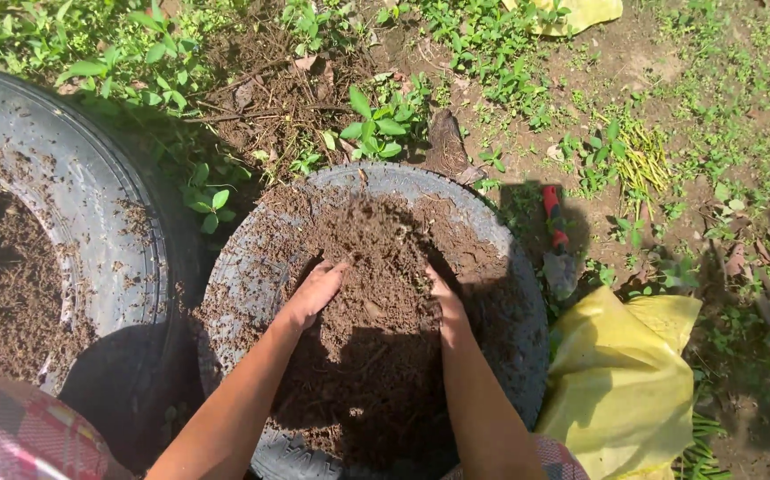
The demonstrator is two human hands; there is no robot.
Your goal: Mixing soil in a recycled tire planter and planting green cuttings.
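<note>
1. Fingers of both hands, left (315,289) and right (442,298), lie open, pressed into the soil (376,267), gripping nothing.
2. Soil already heaps the near tyre (243,276), still loose and uneven.
3. Beyond, a trowel (555,233) and a yellow sack (620,382) lie right; a second tyre (100,204) holds soil left.

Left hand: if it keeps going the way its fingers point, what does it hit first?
Probably more soil: the left hand lies on the heap in the tyre, fingers pointing up-right toward its middle. Depth is unclear.
</note>
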